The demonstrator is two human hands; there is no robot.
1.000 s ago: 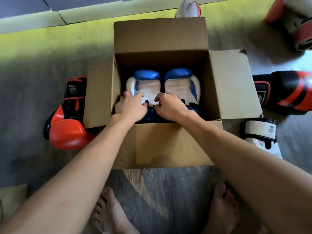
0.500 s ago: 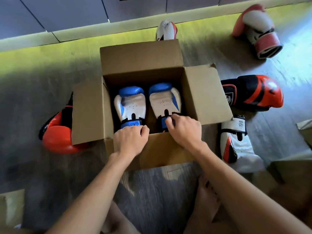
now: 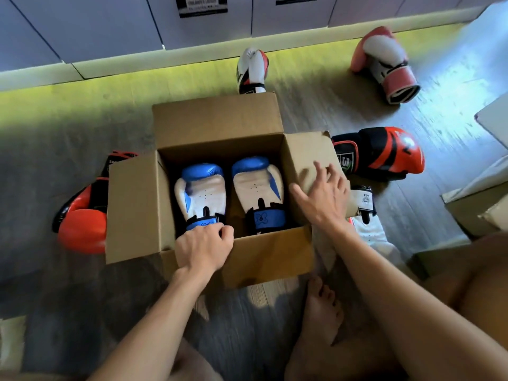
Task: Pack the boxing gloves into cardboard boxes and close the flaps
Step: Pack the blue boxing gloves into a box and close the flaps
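Note:
An open cardboard box (image 3: 217, 119) stands on the floor with all its flaps spread outward. Two blue-and-white boxing gloves lie side by side inside, the left glove (image 3: 202, 195) and the right glove (image 3: 257, 188), cuffs toward me. My left hand (image 3: 203, 247) is curled over the near flap's top edge, fingertips at the left glove's cuff. My right hand (image 3: 323, 198) is spread flat, fingers apart, over the right side flap (image 3: 302, 149), holding nothing.
Loose gloves lie around the box: orange-and-black (image 3: 82, 224) at left, red-and-black (image 3: 382, 154) and white (image 3: 365, 215) at right, white-and-red (image 3: 251, 70) behind, pink-and-white (image 3: 387, 64) far right. More cardboard boxes (image 3: 475, 213) sit at right. My bare foot (image 3: 321, 312) rests near the box.
Both hands came out of the box. My right hand moved right onto the side flap and opened; my left hand settled on the near flap's edge. The view pulled back.

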